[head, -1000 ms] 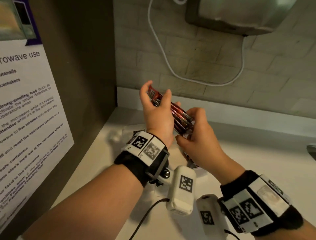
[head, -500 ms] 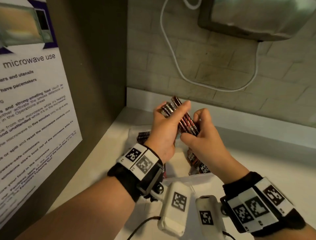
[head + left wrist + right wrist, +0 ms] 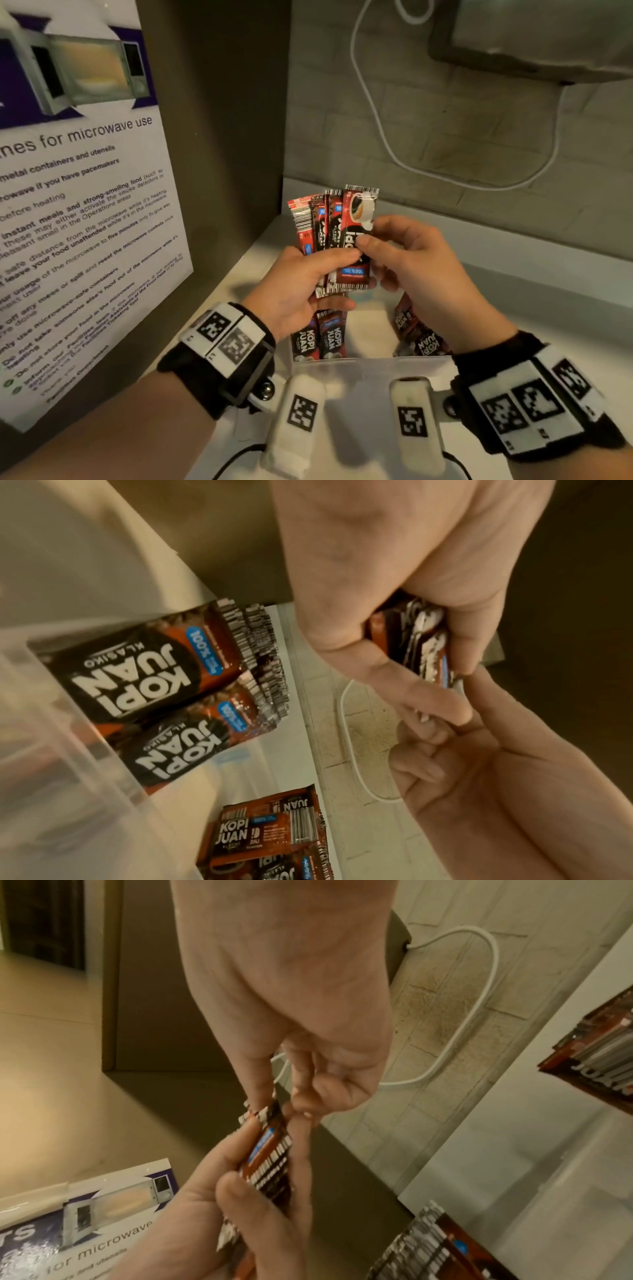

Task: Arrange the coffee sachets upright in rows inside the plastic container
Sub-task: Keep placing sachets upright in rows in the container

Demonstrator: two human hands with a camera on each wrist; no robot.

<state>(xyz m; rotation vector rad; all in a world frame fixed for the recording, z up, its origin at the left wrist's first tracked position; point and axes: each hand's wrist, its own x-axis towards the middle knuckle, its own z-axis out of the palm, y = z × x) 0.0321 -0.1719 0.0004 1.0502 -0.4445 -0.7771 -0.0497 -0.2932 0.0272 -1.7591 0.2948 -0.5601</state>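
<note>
Several red-and-black coffee sachets (image 3: 334, 233) stand fanned out and facing me, gripped low in my left hand (image 3: 342, 277). My right hand (image 3: 373, 263) pinches the front sachet, thumb on its face. In the wrist views the held bundle (image 3: 411, 637) (image 3: 270, 1156) shows edge-on between both hands. Below them is the clear plastic container (image 3: 376, 370). Two sachets (image 3: 318, 337) stand upright at its left side (image 3: 143, 674). Other sachets (image 3: 418, 335) lean at its right side.
A microwave-use poster (image 3: 85, 205) covers the brown side panel at left. A white cable (image 3: 376, 120) loops down the tiled back wall from a grey appliance (image 3: 531, 34) at top right. The container sits on a pale counter (image 3: 531, 308).
The bundle has turned from a slanted, edge-on stack to an upright fan facing me. Both hands have come lower and nearer, above the container.
</note>
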